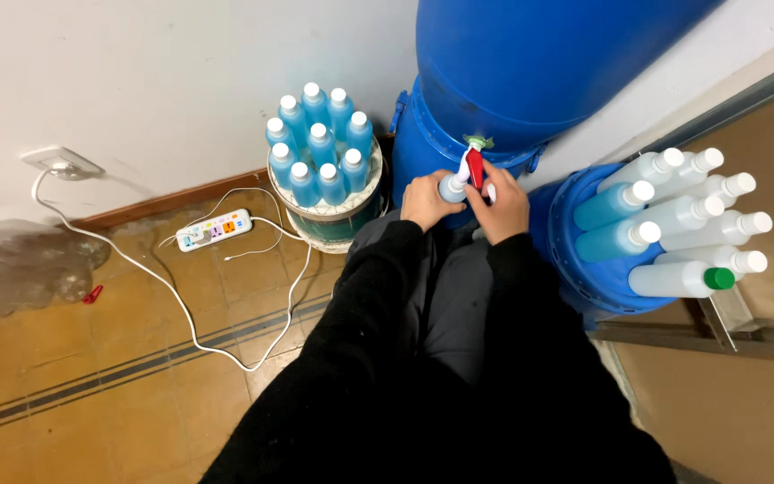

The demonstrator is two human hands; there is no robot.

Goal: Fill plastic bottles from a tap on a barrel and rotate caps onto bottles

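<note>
Blue drum at 12 o'clock; left hand grips bottle, right hand fingers pinch red tap. Misaligned neck likely spills.

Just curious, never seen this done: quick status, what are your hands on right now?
Left hand gripping a small pale bottle under the big blue plastic drum. Right hand on the red tap lever. Nothing between hands and tap.

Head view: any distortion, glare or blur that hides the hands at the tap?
Head view: wide-lens bending curves the blue drum and skirting; light is even, no harsh glare; the left hand and right hand at the red tap are sharp enough, though the small bottle is partly hidden.
</note>
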